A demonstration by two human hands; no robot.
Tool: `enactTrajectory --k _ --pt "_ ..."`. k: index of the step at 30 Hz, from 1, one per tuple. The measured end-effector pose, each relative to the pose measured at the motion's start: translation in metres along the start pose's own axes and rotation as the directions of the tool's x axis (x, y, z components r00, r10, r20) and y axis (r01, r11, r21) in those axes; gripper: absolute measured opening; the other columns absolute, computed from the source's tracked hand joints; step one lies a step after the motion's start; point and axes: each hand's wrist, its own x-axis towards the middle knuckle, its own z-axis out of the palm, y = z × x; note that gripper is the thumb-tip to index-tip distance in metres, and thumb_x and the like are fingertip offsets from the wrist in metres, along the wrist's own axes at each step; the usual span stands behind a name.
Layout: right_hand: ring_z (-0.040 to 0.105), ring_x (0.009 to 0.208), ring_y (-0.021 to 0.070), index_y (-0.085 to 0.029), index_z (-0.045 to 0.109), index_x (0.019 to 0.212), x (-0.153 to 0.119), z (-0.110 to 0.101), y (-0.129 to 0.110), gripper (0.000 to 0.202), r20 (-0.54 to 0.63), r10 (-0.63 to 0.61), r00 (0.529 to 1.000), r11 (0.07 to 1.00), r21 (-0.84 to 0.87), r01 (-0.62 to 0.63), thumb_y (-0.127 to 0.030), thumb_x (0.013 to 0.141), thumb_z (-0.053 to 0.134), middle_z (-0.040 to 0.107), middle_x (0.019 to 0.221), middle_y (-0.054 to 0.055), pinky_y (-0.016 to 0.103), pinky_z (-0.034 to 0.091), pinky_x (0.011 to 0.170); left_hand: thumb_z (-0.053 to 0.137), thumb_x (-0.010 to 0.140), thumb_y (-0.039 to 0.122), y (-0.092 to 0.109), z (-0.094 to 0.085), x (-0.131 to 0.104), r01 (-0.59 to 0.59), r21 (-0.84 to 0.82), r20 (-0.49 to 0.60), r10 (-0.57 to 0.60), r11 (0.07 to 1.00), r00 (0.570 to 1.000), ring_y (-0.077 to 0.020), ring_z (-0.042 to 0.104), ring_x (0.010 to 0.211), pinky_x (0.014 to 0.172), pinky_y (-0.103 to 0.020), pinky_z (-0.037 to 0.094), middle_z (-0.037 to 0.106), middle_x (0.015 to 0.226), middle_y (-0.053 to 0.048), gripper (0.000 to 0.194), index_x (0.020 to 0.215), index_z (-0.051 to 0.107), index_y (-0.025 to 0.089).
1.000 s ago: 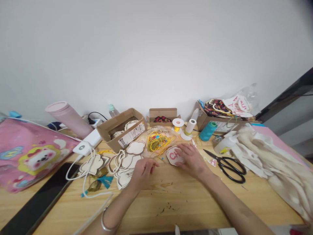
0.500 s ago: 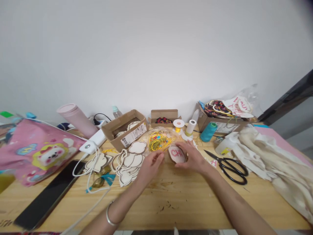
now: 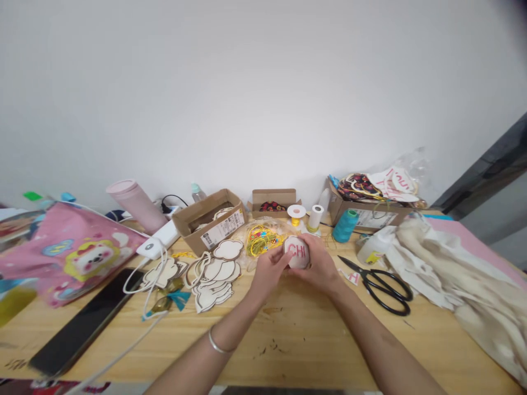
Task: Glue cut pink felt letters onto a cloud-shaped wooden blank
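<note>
Sitting at far left: a pink bag (image 3: 88, 252) with a white animal face on it.
Phone: a long black phone (image 3: 84, 323) lies flat on the wood table (image 3: 304, 351), near the bag.
Cord: a white cord (image 3: 142, 334) loops over the top end of the phone.
Cup: a tall pink cup (image 3: 138, 206) is at the back, close to the wall.
Cloud shapes: pale flat shapes (image 3: 214, 280) with brown edges lie in a pile, in front of an open brown box (image 3: 212, 222).
String: yellow string (image 3: 261, 240) sits in a bundle just behind the left hand.
Left hand (image 3: 269, 271): almost closed, with its thumb and fingertips on the left edge of the round patch.
Round patch (image 3: 296, 253): white with pink "CHI" on it, held up between the two hands in the middle.
Right hand (image 3: 319, 266): half open, curled around the right side of the round patch.
Spools: a white one (image 3: 315, 218) and a blue-green one (image 3: 346, 226) stand behind the right hand.
Letter scrap: a small piece with a pink "H" (image 3: 353, 277) lies near the scissors.
Scissors (image 3: 381, 285): big and black, flat on the table, near a glue bottle (image 3: 374, 247).
Cloth: cream cloth (image 3: 457, 274) lies bunched at the right.
</note>
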Motion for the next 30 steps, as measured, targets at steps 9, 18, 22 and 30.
enactTrajectory --k 9,18,22,30 --pt "0.048 0.110 0.0304 -0.014 0.045 0.120 -0.002 0.012 0.004 0.065 -0.086 -0.084 0.993 0.977 -0.204 0.065 -0.038 0.063 0.065 0.051 0.117 0.017 0.047 0.042 0.090 0.063 0.070 0.040 -0.010 0.007 0.006 -0.043 0.008 -0.093 0.044 0.999 0.995 -0.0153 0.059 0.063 0.060 -0.025 0.046 0.068 0.073 -0.003 0.035 0.093 0.068 0.013" --pt "0.047 0.110 0.0310 -0.015 0.045 0.121 -0.004 0.012 0.000 0.062 -0.136 -0.062 0.989 0.969 -0.247 0.027 -0.034 0.065 0.062 0.049 0.118 0.018 0.047 0.041 0.090 0.058 0.074 0.037 -0.014 0.010 0.007 -0.162 0.099 -0.102 0.172 0.982 0.980 -0.0171 0.059 0.072 0.068 -0.027 0.046 0.068 0.080 -0.004 0.030 0.092 0.067 0.015" --pt "0.047 0.110 0.0314 -0.015 0.046 0.120 -0.003 0.013 -0.001 0.063 -0.131 -0.052 0.990 0.967 -0.253 0.018 -0.034 0.063 0.065 0.049 0.119 0.017 0.048 0.040 0.090 0.060 0.072 0.039 -0.021 0.010 0.011 -0.118 -0.087 -0.080 0.111 0.989 0.991 -0.0178 0.061 0.075 0.071 -0.028 0.046 0.068 0.085 -0.004 0.035 0.096 0.065 0.015" --pt "0.049 0.107 0.0307 -0.015 0.045 0.121 -0.003 0.018 -0.003 0.065 -0.114 -0.091 0.989 0.961 -0.269 0.057 -0.034 0.062 0.066 0.049 0.118 0.017 0.046 0.043 0.087 0.067 0.067 0.039 -0.024 0.010 0.014 -0.066 -0.295 -0.092 0.041 0.953 0.995 -0.0161 0.061 0.065 0.065 -0.028 0.046 0.068 0.074 -0.006 0.035 0.087 0.063 0.011"
